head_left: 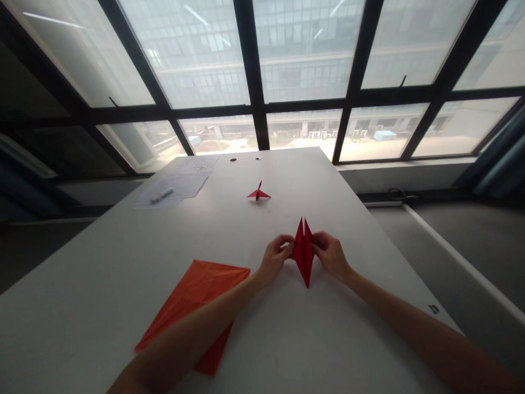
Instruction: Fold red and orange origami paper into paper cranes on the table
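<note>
Your left hand (274, 260) and right hand (330, 254) are both closed in a pinch, one on each side of the upper half of the red folded paper piece (304, 254), just above the centre of the frame. Its long lower point hangs toward you, and two narrow flaps stand at the top with a pale sliver between them. Your fingers hide how the layers meet under your grip.

The likeliest trouble lies in that pinch. The layers are narrow and stacked, so uneven pressure between your hands could skew the piece or let a flap slip out. Pulling your hands apart too hard could split the paper where it is creased, and squeezing too hard could leave stray creases.

The white table (361, 339) gives little support if the piece is lifted clear of it, though you may be resting it there; the contact is hard to judge from this view. Your left forearm (192, 334) crosses above the creased orange paper sheet (192, 301) at lower left, so a careless drop of that arm could drag or crumple it. Ahead, the small red origami crane (258, 192) stands near the middle of the table, where a wide sweep of your hand could knock it over.
</note>
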Tool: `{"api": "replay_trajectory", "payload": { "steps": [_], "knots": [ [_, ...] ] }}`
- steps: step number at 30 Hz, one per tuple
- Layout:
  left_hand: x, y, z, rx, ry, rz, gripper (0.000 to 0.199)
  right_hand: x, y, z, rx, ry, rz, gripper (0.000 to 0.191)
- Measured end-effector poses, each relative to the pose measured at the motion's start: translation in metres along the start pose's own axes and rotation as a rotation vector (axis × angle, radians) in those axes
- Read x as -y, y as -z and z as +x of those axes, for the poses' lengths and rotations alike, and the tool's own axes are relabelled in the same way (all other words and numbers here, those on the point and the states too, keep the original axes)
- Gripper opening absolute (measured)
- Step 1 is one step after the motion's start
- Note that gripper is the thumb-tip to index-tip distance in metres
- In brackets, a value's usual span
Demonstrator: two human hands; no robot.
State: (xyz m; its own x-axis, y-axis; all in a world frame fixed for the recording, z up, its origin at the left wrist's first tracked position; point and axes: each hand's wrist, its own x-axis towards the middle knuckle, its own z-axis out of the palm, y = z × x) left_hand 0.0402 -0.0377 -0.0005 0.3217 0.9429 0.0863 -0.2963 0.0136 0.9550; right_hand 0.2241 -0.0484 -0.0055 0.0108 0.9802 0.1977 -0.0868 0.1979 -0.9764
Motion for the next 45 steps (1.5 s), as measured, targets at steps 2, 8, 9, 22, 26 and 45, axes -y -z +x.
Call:
{"api": "replay_trajectory", "payload": {
  "steps": [2, 8, 9, 22, 26, 45],
  "knots": [
    [-0.001, -0.001, -0.001, 0.037, 0.023, -0.073, 0.028, 0.000, -0.001, 0.000, 0.002, -0.028, 0.053, 0.030],
    [-0.006, 0.000, -0.003, 0.075, 0.129, -0.234, 0.043, -0.001, 0.000, 0.000, 0.046, -0.057, 0.063, 0.028],
    [-0.007, 0.000, -0.003, 0.081, 0.154, -0.249, 0.043, -0.001, 0.001, 0.001, 0.060, -0.061, 0.067, 0.028],
    [-0.005, 0.005, 0.001, 0.072, 0.240, -0.341, 0.042, 0.000, 0.017, 0.009, 0.030, -0.127, 0.402, 0.038],
    [-0.002, 0.006, 0.001, 0.031, 0.240, -0.308, 0.039, -0.002, 0.018, 0.010, -0.059, -0.137, 0.354, 0.035],
    [-0.002, 0.013, 0.012, -0.337, 0.033, -0.163, 0.027, -0.006, 0.025, 0.014, -0.253, -0.228, 0.090, 0.035]
  ]
}}
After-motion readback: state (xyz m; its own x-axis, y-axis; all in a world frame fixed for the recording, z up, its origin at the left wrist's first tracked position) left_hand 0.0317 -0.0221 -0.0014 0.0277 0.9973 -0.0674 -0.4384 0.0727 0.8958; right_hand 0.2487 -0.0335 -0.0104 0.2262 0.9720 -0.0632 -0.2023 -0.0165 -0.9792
